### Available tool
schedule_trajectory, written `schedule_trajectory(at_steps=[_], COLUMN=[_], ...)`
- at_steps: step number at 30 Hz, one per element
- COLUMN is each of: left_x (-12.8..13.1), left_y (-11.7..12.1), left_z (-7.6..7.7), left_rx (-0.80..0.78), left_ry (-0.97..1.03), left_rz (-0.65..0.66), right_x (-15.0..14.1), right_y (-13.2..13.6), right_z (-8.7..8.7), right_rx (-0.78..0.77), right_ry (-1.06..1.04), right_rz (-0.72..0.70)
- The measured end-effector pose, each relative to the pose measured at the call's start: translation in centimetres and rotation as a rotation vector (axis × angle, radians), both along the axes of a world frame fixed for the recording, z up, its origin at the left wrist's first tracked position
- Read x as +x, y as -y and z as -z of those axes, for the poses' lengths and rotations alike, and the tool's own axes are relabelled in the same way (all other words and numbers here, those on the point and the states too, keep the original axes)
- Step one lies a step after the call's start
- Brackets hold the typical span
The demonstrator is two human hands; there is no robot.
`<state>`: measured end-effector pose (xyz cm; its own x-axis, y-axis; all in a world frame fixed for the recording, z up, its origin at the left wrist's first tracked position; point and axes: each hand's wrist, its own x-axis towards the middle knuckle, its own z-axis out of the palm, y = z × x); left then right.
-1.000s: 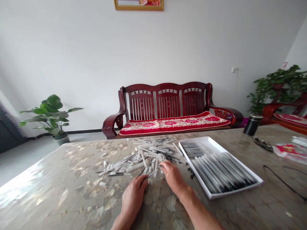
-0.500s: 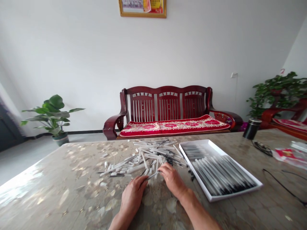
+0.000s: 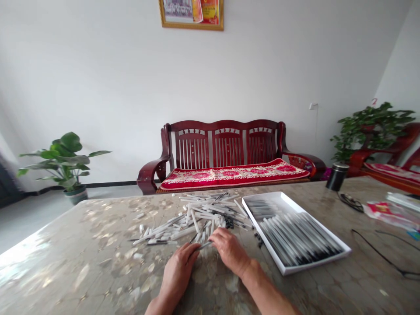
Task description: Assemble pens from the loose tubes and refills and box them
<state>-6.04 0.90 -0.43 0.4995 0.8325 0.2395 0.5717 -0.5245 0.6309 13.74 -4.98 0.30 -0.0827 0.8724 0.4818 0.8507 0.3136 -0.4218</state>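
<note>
Between my two hands lies a slim pen (image 3: pixel 205 245), pinched at both ends. My left hand (image 3: pixel 180 267) is closed on its left end. The fingers of my right hand (image 3: pixel 228 250) grip the other end, close to the pile. Just beyond them spreads a loose heap of pen parts (image 3: pixel 183 225), mostly pale tubes with some dark refills. Small black caps (image 3: pixel 227 221) sit within the heap on its right side. To the right, a white shallow box (image 3: pixel 282 267) holds rows of clear pens (image 3: pixel 297 234) with black ends.
Several black bits (image 3: pixel 258 239) lie against the box's left side. Farther right on the patterned table (image 3: pixel 108 262) are a black cup (image 3: pixel 337 176), a plastic bag (image 3: pixel 387 214) and dark cords (image 3: pixel 377 251). A red wooden bench (image 3: pixel 226 148) stands behind.
The view has shifted slightly to the right. My right hand has come a little closer to my left, and both still hold the pen.
</note>
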Motion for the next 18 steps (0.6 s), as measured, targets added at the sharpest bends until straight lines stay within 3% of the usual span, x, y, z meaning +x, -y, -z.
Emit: schedule_trajectory(at_steps=[5,11,14,18], left_x=[-0.5,-0.8,-0.3,0.6], left_y=[-0.3,0.1,0.4,0.7], left_z=[0.1,-0.4,-0.2,0.1], left_rx=[0.134,0.243,0.204,0.005], left_ry=[0.023,0.055,0.123,0.341], left_rz=[0.036,0.060,0.044,-0.059], right_x=[-0.6,-0.4,-0.1,-0.3], right_y=[0.4,0.9,1.0,0.6], right_z=[-2.0,-4.0,-4.6,-5.8], right_rx=[-0.107,-0.361,-0.497,-0.473], right_ry=[-0.045,-0.413,-0.618,-1.038], right_rz=[0.006,-0.018,-0.022,-0.219])
